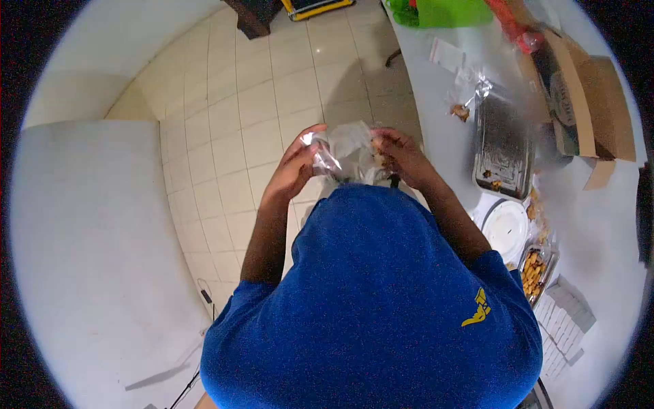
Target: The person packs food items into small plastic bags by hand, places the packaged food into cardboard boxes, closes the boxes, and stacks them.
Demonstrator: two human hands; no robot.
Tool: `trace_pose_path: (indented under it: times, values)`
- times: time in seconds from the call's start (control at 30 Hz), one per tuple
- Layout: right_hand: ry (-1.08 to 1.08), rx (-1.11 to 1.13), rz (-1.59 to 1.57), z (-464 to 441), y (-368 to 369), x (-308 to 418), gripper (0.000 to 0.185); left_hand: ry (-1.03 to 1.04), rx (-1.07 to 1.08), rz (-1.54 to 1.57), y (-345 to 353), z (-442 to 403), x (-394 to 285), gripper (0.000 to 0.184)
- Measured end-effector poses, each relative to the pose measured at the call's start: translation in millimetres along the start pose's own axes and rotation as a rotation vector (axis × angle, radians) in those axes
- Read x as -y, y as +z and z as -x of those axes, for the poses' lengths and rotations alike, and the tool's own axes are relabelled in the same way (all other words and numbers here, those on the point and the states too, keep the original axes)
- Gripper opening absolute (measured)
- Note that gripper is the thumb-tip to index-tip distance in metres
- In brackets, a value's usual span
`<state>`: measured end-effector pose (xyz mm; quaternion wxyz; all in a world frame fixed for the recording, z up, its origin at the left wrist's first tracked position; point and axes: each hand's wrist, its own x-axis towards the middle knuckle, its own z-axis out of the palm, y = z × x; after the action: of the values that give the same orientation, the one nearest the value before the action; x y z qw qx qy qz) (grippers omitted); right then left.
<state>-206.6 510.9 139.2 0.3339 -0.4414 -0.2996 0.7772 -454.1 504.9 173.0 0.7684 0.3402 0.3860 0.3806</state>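
A clear plastic bag is stretched between my two hands in front of the blue shirt. My left hand has its fingers closed on the bag's left side, where the plastic shines. On the right side, my right hand grips the bag, with something brownish showing through the plastic beside its fingers. What that brownish thing is cannot be made out. The bag hangs over the tiled floor, to the left of the table.
The white table on the right bears a metal tray, a white plate, a container of finger-shaped food, a plastic bag with a brown piece, a cardboard box and a green bag.
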Motion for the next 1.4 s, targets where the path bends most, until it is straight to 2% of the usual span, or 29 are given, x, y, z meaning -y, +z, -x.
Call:
trace_pose_path:
  times: [0.13,0.23,0.37,0.47,0.53,0.67,0.73,0.77,0.87,0.97,1.07,1.13,1.2,1.4]
  values:
    - [-0.025,-0.049,0.035,6.0,-2.4,-7.2,0.03,-0.162,0.087,-0.217,3.6,3.4,2.2,0.049]
    - [-0.036,-0.091,0.003,12.9,3.4,-5.0,0.03,-0.191,0.159,-0.089,5.8,5.6,8.2,0.053]
    - [0.037,-0.133,-0.046,16.3,0.5,-9.4,0.029,-0.177,0.141,-0.054,3.4,2.3,17.2,0.057]
    - [0.045,-0.143,0.119,18.0,-8.4,-10.1,0.028,-0.156,0.126,-0.123,6.0,0.1,17.0,0.059]
    - [-0.226,-0.221,0.363,32.4,4.9,7.5,0.027,-0.115,0.167,-0.165,7.3,-2.0,14.0,0.059]
    - [-0.734,-0.256,0.871,57.6,9.8,31.2,0.02,0.177,0.187,-0.435,20.1,0.8,0.5,0.056]
    - [-0.79,-0.283,0.977,70.0,13.0,41.0,0.016,0.292,0.237,-0.498,20.9,4.0,-2.8,0.049]
    - [-0.819,-0.3,1.031,73.3,13.6,44.3,0.015,0.292,0.242,-0.521,24.1,5.6,-5.5,0.049]
    - [-0.732,-0.37,0.901,72.3,13.4,47.5,0.015,0.286,0.257,-0.532,32.8,7.3,-9.2,0.048]
    - [-0.841,-0.413,1.024,54.7,-0.9,43.9,0.017,0.232,0.255,-0.427,33.3,5.9,-5.1,0.047]
    - [-0.519,-0.22,0.486,50.5,8.3,45.2,0.025,0.16,0.203,-0.179,32.5,-0.7,1.2,0.047]
    - [-0.218,-0.207,0.15,34.6,-1.3,23.3,0.03,0.032,0.118,-0.136,30.5,-6.3,4.1,0.047]
    - [-0.105,0.001,-0.234,33.2,-0.3,10.0,0.038,-0.015,0.019,-0.175,26.3,-8.0,12.5,0.05]
    - [-0.058,-0.104,-0.067,34.6,-2.6,-17.4,0.029,-0.026,-0.037,-0.025,24.6,0.8,27.0,0.039]
